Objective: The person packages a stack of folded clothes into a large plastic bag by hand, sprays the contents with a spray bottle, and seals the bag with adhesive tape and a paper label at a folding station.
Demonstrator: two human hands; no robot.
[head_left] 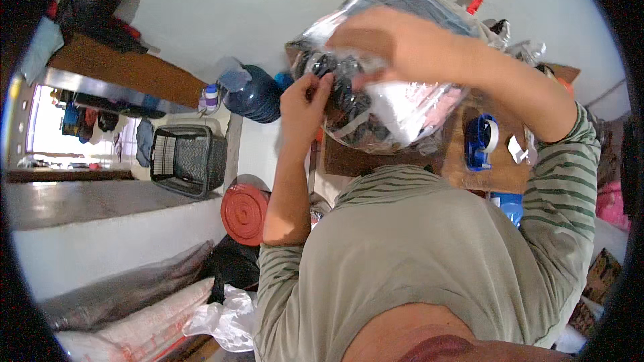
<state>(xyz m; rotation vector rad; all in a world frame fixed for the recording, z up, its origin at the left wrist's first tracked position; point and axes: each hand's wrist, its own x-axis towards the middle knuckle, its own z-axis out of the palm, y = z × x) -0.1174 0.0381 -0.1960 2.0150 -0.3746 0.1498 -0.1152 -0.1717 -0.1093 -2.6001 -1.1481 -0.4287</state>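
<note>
A bulky package in shiny clear plastic wrapping (396, 117) rests on the wooden table (463, 175), with dark and pink contents showing through it. At its left edge my left hand (303, 102) is closed, thumb and fingertips pinching the plastic. My right hand (376, 40) reaches across the top of the package from the right, close to the left hand. Its fingers are smeared by motion and partly lost against the shiny plastic, so I cannot tell whether they hold anything. A blue tape dispenser (477, 142) with a pale roll lies to the right of the package.
White scraps (518, 149) lie beside the dispenser. Left of the table are a dark blue water jug (258, 97), a grey plastic basket (188, 161) and a round red lid (244, 214). Sacks (144, 322) and a white plastic bag (228, 318) lie at lower left. A wall rises behind the package.
</note>
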